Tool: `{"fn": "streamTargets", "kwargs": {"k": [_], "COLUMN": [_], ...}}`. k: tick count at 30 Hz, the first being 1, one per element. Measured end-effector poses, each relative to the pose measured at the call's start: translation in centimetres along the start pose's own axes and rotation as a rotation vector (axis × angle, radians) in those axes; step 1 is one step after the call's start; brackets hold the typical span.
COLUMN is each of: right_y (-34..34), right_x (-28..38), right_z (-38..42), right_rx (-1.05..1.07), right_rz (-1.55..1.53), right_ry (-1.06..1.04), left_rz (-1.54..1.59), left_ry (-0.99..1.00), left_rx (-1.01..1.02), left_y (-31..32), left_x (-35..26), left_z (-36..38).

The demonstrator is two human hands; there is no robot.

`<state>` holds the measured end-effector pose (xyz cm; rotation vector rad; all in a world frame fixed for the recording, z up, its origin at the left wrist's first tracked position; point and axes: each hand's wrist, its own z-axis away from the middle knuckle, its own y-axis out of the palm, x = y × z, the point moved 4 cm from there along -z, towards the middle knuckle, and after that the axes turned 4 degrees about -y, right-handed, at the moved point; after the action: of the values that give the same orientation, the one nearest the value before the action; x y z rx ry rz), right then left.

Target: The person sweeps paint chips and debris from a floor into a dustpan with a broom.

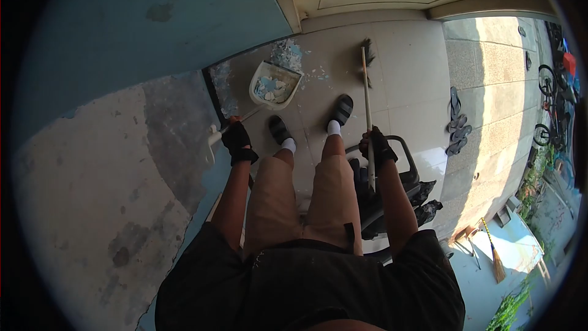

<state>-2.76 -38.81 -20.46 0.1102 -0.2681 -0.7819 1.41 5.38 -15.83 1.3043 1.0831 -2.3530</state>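
My left hand [237,140], in a dark fingerless glove, is closed round the handle of a white long-handled dustpan [253,87]. The pan rests on or just above the tiled floor, with pale blue and white paint flakes [272,89] in it. Loose flakes [286,54] lie along the wall past the pan. Also gloved, my right hand [378,146] grips the pale stick of a broom [367,101]. The broom's dark bristles [367,61] are at the floor, to the right of the dustpan and apart from it. Finger details are partly hidden on both hands.
A blue wall with a large peeled grey patch [98,184] stands on the left. Beside my right leg is a black chair-like frame [404,153] with black plastic bags [429,208]. Sandals [458,125] lie near the doorway. Bicycles [544,107] and a straw broom [497,263] are outside.
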Motion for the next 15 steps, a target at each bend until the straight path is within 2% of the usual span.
{"fn": "streamTargets", "kwargs": {"k": [3,5,6,7,8,9,10,11,12,13,15], "right_y": [3.0,4.1,4.5,5.1,5.6,6.0,7.7,10.5,12.9,14.2,15.8], "right_x": [-2.6,-4.0,-4.4,-5.0,-4.9,-4.6,-4.6,-4.3,-4.3,-4.8,-6.8], "right_z": [-2.3,-4.7,-6.1,-7.7,-9.3,-10.4,-9.7,-7.5,-6.1,-6.6,-7.4], "right_rx": [0.053,-0.05,-0.026,-0.026,-0.117,-0.211,-0.217,-0.289,-0.359,-0.361,-0.35], "right_rz": [0.033,0.354,0.492,0.494,0.631,0.768,0.77,0.903,1.039,1.046,0.973], "right_ry": [-0.022,-0.143,-0.233,-0.232,-0.333,-0.432,-0.428,-0.435,-0.441,-0.435,-0.265], "left_rz": [0.127,-0.1,-0.099,0.565,1.227,1.225,0.474,-0.278,-0.28,-0.238,-0.205], "left_ry": [-0.057,0.067,0.068,-0.016,-0.104,-0.11,-0.013,0.08,0.072,0.073,0.062], "left_rx": [-0.083,-0.12,-0.122,0.003,0.135,0.134,0.029,-0.068,-0.066,-0.02,0.026], "left_y": [-1.3,-2.0,-3.9,-3.3,-0.5,-2.8,-3.2,-2.1,-2.1,-1.7,-1.8], "left_x": [3.2,5.8,11.9,17.3,20.9,18.6,14.4,8.9,8.7,8.7,8.4], "left_z": [-2.7,-5.5,-6.0,-8.5,-15.1,-11.8,-11.1,-12.4,-13.0,-14.0,-15.1]}}
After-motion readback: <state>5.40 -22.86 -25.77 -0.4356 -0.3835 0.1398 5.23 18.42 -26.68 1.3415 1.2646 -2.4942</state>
